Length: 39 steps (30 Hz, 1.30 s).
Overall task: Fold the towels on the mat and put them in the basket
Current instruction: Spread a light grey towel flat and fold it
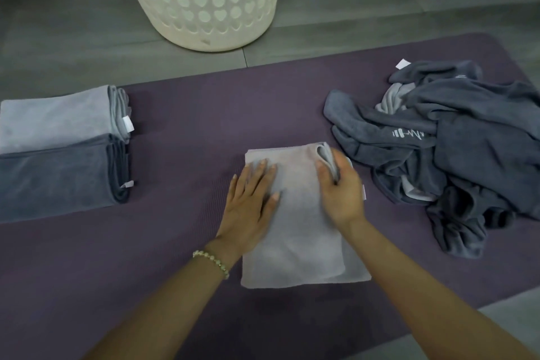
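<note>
At the far left of the mat (204,114) lie two finished pieces, a folded light towel (55,117) and, just nearer the person, a folded dark towel (58,178), touching side by side. Beyond the mat's far edge, on the floor, stands the basket (198,0) (only its lower part shows).

In the middle, the left hand (251,199) lies flat with fingers spread, pressing the left part of the pale towel (298,242). This towel is a folded rectangle whose long axis runs straight away from the person. The right hand (342,193) sits on its far right corner, fingers curled into the layered edge there and seemingly pinching it, though blur softens the detail.

To the right, close beside that corner, is the heap of unfolded towels (453,149).

The next fold probably runs along the long axis, far end toward near. The finished stack and basket both lie leftward, so the left hand is nearer to them.
</note>
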Motion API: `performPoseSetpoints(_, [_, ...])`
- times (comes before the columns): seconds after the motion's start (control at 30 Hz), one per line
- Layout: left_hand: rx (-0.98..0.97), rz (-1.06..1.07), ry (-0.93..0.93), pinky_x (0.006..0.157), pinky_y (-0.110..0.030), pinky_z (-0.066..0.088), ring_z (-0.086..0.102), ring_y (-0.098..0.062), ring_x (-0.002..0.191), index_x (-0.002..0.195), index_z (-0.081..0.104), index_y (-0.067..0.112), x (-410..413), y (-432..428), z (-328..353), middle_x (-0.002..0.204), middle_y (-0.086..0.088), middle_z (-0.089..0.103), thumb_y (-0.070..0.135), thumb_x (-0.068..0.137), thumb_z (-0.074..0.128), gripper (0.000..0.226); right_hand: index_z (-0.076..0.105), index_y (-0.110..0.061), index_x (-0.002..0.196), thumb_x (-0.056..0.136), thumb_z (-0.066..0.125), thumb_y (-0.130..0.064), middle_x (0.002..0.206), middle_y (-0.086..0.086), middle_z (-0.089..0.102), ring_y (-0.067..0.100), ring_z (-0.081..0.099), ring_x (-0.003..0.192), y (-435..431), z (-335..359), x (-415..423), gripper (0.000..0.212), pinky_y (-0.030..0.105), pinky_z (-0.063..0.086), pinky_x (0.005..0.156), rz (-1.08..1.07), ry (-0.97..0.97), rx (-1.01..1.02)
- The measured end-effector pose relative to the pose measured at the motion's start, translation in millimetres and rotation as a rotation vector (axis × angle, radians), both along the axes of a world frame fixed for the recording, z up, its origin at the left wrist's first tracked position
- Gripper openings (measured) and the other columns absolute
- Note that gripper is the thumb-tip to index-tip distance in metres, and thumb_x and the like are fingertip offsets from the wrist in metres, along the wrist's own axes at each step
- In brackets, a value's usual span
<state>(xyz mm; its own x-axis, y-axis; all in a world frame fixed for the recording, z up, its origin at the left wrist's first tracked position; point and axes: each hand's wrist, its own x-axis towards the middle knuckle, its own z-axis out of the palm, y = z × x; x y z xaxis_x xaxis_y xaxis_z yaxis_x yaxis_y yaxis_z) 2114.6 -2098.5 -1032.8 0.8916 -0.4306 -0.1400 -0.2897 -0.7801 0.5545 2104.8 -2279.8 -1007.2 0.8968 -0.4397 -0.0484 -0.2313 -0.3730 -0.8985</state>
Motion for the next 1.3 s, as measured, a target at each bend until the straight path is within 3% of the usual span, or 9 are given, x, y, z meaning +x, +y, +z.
performPoseSetpoints(0.13, [0.164,-0.113,-0.056,0.117,-0.032,-0.013,-0.029,-0.008,0.139,0.144,-0.017,0.035,5.6,-11.0,-10.8,0.149,0.019,-0.027,0.063,0.082,-0.011,0.068,0.062,-0.014,0.114,0.095,0.057,-0.023,0.091,-0.005,0.063,0.011,0.057,0.085,-44.8,-8.4,3.7,0.022,0.017,0.043,0.071,-0.025,0.182,-0.009])
performPoseSetpoints(0.27, [0.235,-0.119,-0.067,0.113,-0.03,-0.016,-0.032,-0.014,0.138,0.142,-0.027,0.029,4.8,-12.0,-25.4,0.148,0.016,-0.032,0.068,0.072,-0.031,0.08,0.059,-0.002,0.102,0.089,0.065,-0.031,0.089,0.005,0.063,0.02,0.059,0.085,-49.0,-16.0,-10.1,0.032,0.034,0.052,0.075,-0.112,0.311,0.264])
performPoseSetpoints(0.43, [0.22,-0.139,-0.075,0.111,-0.028,-0.017,-0.032,-0.014,0.14,0.143,-0.026,0.029,6.3,-8.5,-27.8,0.148,0.017,-0.034,0.069,0.074,-0.027,0.079,0.058,-0.017,0.095,0.083,0.071,-0.039,0.088,-0.004,0.067,0.009,0.066,0.079,-39.9,-12.5,-49.9,0.028,0.014,0.05,0.056,0.001,0.412,0.242])
performPoseSetpoints(0.5, [0.214,-0.152,-0.082,0.111,-0.028,-0.017,-0.031,-0.014,0.139,0.144,-0.023,0.03,6.0,-8.3,-26.9,0.15,0.015,-0.03,0.068,0.077,-0.022,0.077,0.062,-0.016,0.089,0.087,0.067,-0.032,0.085,0.0,0.07,0.014,0.068,0.079,-39.9,-13.7,-64.0,0.016,0.016,0.053,0.058,0.012,0.351,0.203])
performPoseSetpoints(0.67, [0.211,-0.18,-0.121,0.111,-0.029,-0.019,-0.028,-0.015,0.14,0.147,-0.012,0.03,1.7,-16.2,-25.7,0.153,0.013,-0.022,0.066,0.083,-0.014,0.073,0.062,-0.01,0.083,0.089,0.063,-0.034,0.075,0.008,0.068,0.022,0.066,0.07,-47.3,-24.7,-79.2,0.024,0.035,0.057,0.064,-0.052,0.304,0.024])
performPoseSetpoints(0.97, [0.241,-0.103,-0.136,0.115,-0.034,-0.01,-0.026,-0.017,0.141,0.145,-0.014,0.03,-1.6,-24.4,-25.7,0.151,0.012,-0.024,0.058,0.086,-0.006,0.066,0.052,-0.009,0.081,0.091,0.058,-0.045,0.063,0.003,0.052,0.013,0.046,0.056,-51.6,-22.8,-51.2,0.038,0.031,0.041,0.054,-0.16,0.273,-0.083])
performPoseSetpoints(1.1, [0.283,-0.122,-0.123,0.119,-0.039,-0.005,-0.026,-0.019,0.141,0.146,-0.016,0.03,-0.7,-26.2,-26.0,0.152,0.011,-0.023,0.058,0.086,-0.007,0.067,0.047,-0.01,0.082,0.093,0.051,-0.046,0.06,-0.002,0.049,0.016,0.048,0.056,-53.8,-28.1,-55.2,0.038,0.033,0.041,0.054,-0.133,0.354,-0.236])
performPoseSetpoints(1.2, [0.254,-0.12,-0.184,0.12,-0.039,-0.005,-0.014,-0.019,0.145,0.151,-0.001,0.024,-4.8,-23.0,-23.9,0.158,0.005,-0.008,0.056,0.094,0.0,0.065,0.047,-0.014,0.096,0.094,0.053,-0.039,0.081,-0.004,0.053,0.02,0.055,0.075,-36.3,-23.9,-60.9,0.026,0.035,0.045,0.064,-0.174,0.249,-0.423])
performPoseSetpoints(1.3, [0.202,-0.152,-0.214,0.117,-0.04,0.002,0.002,-0.021,0.147,0.151,0.013,0.013,-32.7,-20.7,-23.2,0.159,-0.004,0.012,0.053,0.099,0.005,0.066,0.042,-0.017,0.133,0.096,0.049,-0.034,0.137,0.007,0.046,0.024,0.04,0.127,-14.4,-29.2,-63.1,0.041,0.04,0.03,0.106,0.084,0.052,-0.657])
